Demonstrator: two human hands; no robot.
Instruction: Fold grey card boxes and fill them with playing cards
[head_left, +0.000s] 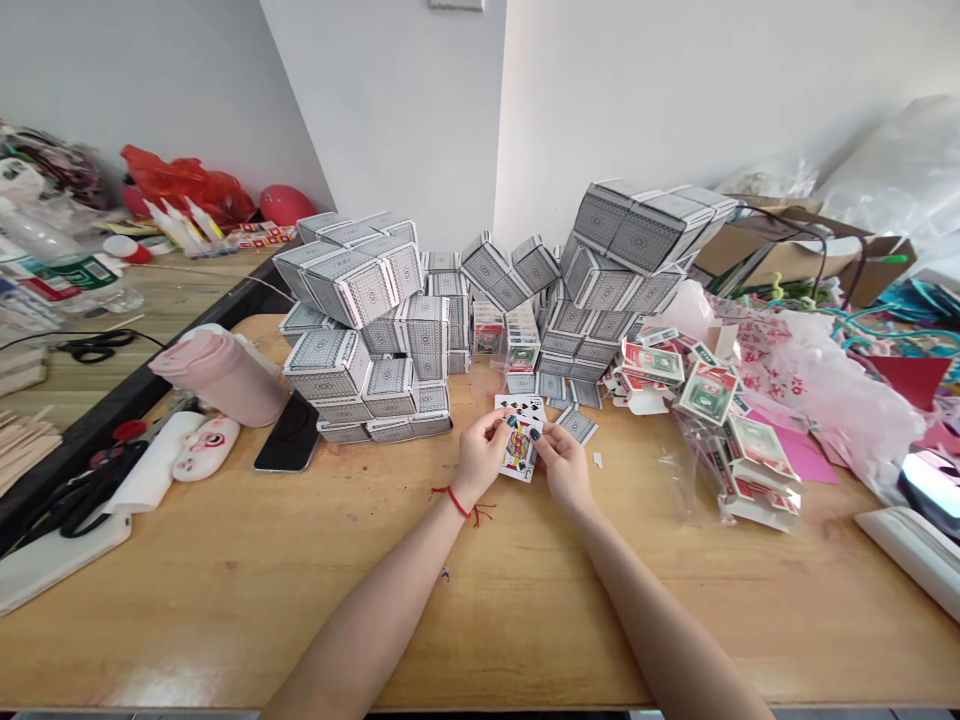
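My left hand (pixel 484 450) and my right hand (pixel 564 458) meet over the middle of the table, both closed on playing cards. A jack (pixel 519 450) faces up between them, pinched at its left edge and its upper right corner. Behind it, a spade card (pixel 517 405) shows its pips near my left fingers. Patterned card backs (pixel 576 425) lie on the table just beyond my right hand. Further back, grey-patterned boxes folded from cards stand stacked on the left (pixel 367 370) and on the right (pixel 600 290).
Red and green card packs (pixel 705 390) are heaped at right beside a plastic bag (pixel 810 350). At left are a phone (pixel 287 432), a pink cup (pixel 225 375), a white mouse (pixel 206 447) and black scissors (pixel 90 490). A wall rises behind the table.
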